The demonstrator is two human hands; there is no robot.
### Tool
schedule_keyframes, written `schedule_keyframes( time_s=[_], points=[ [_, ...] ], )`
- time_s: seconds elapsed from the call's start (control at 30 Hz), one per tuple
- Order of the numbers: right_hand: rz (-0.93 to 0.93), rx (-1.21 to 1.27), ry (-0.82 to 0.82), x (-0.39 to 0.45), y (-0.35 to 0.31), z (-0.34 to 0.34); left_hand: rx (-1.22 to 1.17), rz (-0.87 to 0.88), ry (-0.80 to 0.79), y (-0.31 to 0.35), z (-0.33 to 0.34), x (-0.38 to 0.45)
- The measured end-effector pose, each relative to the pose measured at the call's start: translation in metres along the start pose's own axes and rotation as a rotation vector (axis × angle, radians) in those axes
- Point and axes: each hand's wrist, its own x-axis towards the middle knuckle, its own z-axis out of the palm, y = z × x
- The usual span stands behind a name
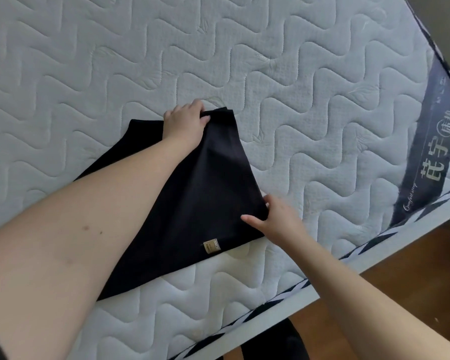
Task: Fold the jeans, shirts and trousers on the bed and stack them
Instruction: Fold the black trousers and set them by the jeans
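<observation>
From the head camera I see a black garment lying flat on the white quilted mattress of the bed. It looks folded once already, and a small tan label sits near its close edge. I cannot tell if it is a shirt or trousers.

My left hand is at the far corner of the cloth. Its fingers curl over the far edge and grip it. My right hand is at the right side corner. The thumb lies on top of the cloth and the other fingers tuck at the edge, so it pinches that corner.

The close edge of the cloth runs near the striped border of the mattress but does not hang over it. Past the far edge and off to the right I see lots of bare mattress. A dark band with writing crosses the right end, well apart from the cloth. Brown wooden floor shows past the bed edge.
</observation>
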Motion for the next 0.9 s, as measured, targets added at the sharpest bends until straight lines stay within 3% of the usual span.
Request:
schedule_keyframes(
  time_s=[0.1,0.3,0.43,0.5,0.6,0.73,0.9],
  points=[
    [0.000,-0.140,0.006,-0.002,0.000,0.008,0.003,-0.005,-0.077,0.000,-0.002,0.002],
    [0.102,0.080,0.029,-0.008,0.022,0.003,-0.091,0.023,0.011,0.009,-0.007,0.001],
    [0.116,-0.178,0.037,-0.006,0.030,-0.012,-0.114,0.054,0.039,0.011,-0.010,-0.001],
    [0.089,-0.224,0.123,0.001,0.023,-0.023,-0.077,0.029,0.072,-0.002,-0.016,-0.003],
    [-0.037,-0.148,0.307,0.019,0.003,-0.040,-0.047,-0.092,0.094,-0.034,-0.026,-0.011],
    [-0.265,0.028,0.310,0.061,-0.053,-0.059,-0.137,-0.279,-0.029,-0.079,-0.035,-0.023],
    [-0.501,-0.284,0.225,0.123,-0.125,-0.073,-0.265,-0.300,-0.115,-0.100,-0.037,-0.027]
  ],
)
